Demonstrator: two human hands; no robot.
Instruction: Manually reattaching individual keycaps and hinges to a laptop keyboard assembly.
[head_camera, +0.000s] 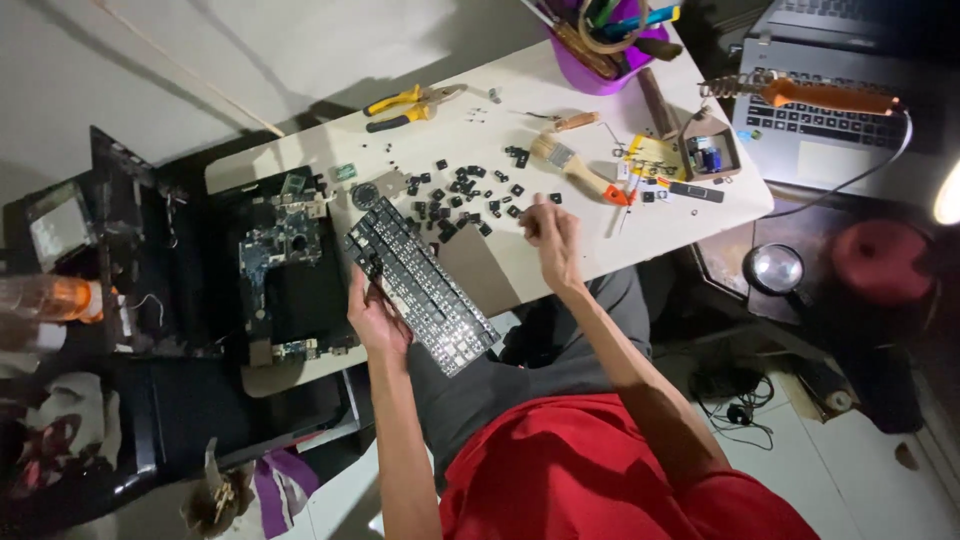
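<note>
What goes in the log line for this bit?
left hand: holds keyboard | right hand: raised above loose keycaps | brush: lying on table

Keyboard black plastic, glinting; table smooth matt white; brush wooden handle.

Keycaps behind kbd, on table

left hand grips the stripped keyboard by its edge; right hand hovers pinched just beyond it, loose black keycaps scattered on the worktop past both hands.
</note>
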